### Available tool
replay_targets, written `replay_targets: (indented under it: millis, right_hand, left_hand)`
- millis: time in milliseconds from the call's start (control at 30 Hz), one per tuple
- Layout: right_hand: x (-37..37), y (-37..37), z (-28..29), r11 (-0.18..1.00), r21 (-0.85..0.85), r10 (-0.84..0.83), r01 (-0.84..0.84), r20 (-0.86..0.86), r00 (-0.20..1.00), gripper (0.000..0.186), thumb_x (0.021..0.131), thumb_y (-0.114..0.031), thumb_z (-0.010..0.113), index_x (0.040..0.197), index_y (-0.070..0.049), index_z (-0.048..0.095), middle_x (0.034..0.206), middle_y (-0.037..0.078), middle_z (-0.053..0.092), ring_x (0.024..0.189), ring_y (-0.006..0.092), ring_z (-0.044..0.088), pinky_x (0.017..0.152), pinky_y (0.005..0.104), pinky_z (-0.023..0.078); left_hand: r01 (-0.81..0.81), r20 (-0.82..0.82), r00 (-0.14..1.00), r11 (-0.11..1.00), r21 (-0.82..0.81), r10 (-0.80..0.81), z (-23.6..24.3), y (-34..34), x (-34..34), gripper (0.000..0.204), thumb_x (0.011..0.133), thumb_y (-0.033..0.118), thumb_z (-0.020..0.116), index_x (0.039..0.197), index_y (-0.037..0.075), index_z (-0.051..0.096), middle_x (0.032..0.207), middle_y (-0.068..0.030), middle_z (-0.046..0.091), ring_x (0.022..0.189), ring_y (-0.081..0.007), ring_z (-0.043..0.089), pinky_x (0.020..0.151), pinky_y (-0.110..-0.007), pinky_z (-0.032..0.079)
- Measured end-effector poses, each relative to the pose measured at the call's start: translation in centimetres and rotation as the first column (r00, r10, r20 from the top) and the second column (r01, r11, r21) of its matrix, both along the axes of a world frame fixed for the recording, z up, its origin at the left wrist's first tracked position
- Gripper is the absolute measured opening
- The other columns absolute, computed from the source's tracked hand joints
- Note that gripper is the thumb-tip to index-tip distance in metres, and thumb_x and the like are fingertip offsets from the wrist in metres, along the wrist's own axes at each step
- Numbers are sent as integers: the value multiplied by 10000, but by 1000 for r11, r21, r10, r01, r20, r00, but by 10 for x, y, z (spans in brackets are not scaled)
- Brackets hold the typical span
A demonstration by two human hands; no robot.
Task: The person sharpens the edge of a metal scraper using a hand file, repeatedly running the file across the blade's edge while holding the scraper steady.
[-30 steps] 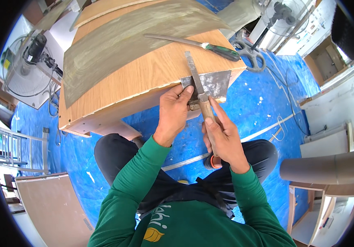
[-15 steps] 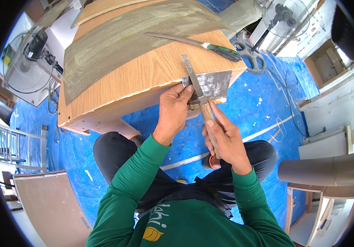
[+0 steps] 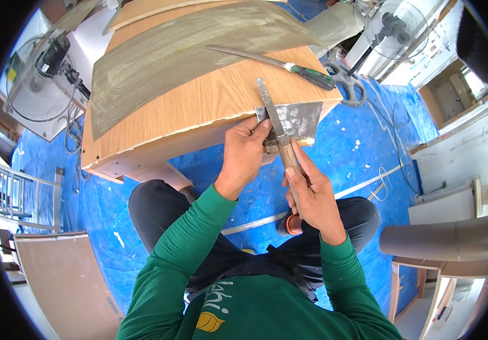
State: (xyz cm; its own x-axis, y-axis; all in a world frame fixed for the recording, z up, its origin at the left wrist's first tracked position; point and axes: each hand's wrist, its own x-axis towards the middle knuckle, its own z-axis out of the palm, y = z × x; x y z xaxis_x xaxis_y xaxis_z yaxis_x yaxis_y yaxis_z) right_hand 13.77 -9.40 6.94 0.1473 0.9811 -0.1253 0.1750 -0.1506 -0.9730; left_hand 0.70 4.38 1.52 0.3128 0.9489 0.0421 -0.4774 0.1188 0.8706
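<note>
A flat file with a wooden handle (image 3: 286,157) is held in my right hand (image 3: 316,198), with the index finger stretched along it. Its narrow metal blade lies slantwise across a broad, smeared metal scraper plate (image 3: 300,117). My left hand (image 3: 244,153) pinches that plate at its left side, thumb on top, close by the file. The plate rests against the front edge of a wood-grain cabinet (image 3: 159,122); a wood-coloured strip shows along its lower edge. Another file (image 3: 312,76), with a green and black handle, lies on the cabinet top. My left fingertips are partly hidden.
A grey-green sheet (image 3: 198,45) covers part of the cabinet top. Fans stand at left (image 3: 43,73) and right (image 3: 394,28). Blue sheeting (image 3: 346,150) covers the floor, with cables on it. At right are a brown roll (image 3: 448,235) and a shelf unit; a brown panel (image 3: 62,277) is at left.
The whole view has shifted slightly. Both hands keep their hold, and the file lies across the scraper plate at nearly the same place and slant.
</note>
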Motion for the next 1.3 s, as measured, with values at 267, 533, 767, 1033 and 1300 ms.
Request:
replay_targets:
  millis: [267, 533, 767, 1033, 1300]
  right_hand:
    - [-3, -1, 5, 1000, -2, -2, 2, 51, 999, 596, 1158, -225, 569, 1725, -178, 392, 906, 47, 651, 597, 81, 578, 496, 267, 477]
    - [-9, -5, 17, 999, -30, -36, 42, 179, 983, 595, 1132, -177, 612, 1698, -128, 437, 812, 81, 670, 625, 110, 583, 584, 313, 518]
    - [-12, -11, 15, 998, 34, -59, 51, 329, 943, 573, 1112, -143, 630, 1654, -44, 472, 867, 178, 696, 726, 200, 582, 749, 364, 547]
    - [-26, 31, 31, 986, 165, -85, -26, 628, 774, 576, 1110, -146, 632, 1650, -39, 462, 1076, 288, 765, 952, 412, 783, 823, 459, 582]
    - [-10, 0, 52, 992, -5, -118, 124, 266, 957, 586, 1133, -182, 613, 1682, -70, 442, 720, 38, 604, 593, 106, 563, 580, 334, 509]
  left_hand:
    - [-22, -25, 999, 1000, 18, 22, 4, -3, -1, 212, 1133, 132, 625, 1146, -22, 769, 943, -12, 758, 749, -38, 623, 626, -228, 495]
    - [-34, -19, 999, 999, 19, 34, -2, 1, 1, 225, 1137, 130, 616, 1164, -37, 764, 961, -15, 757, 754, -42, 626, 623, -230, 498]
    - [-89, -208, 973, 995, 54, 99, 5, -4, -2, 204, 1110, 118, 641, 1094, -41, 768, 851, 0, 704, 725, -47, 532, 625, -267, 467]
    - [-185, -309, 919, 960, 209, 244, -1, -5, 4, 191, 1075, 127, 677, 1013, -41, 746, 732, -50, 622, 721, -78, 474, 624, -326, 455]
    - [-169, -249, 945, 969, 182, 211, -5, 3, 5, 269, 1096, 161, 693, 859, 34, 710, 695, 47, 556, 629, -28, 444, 543, -259, 366]
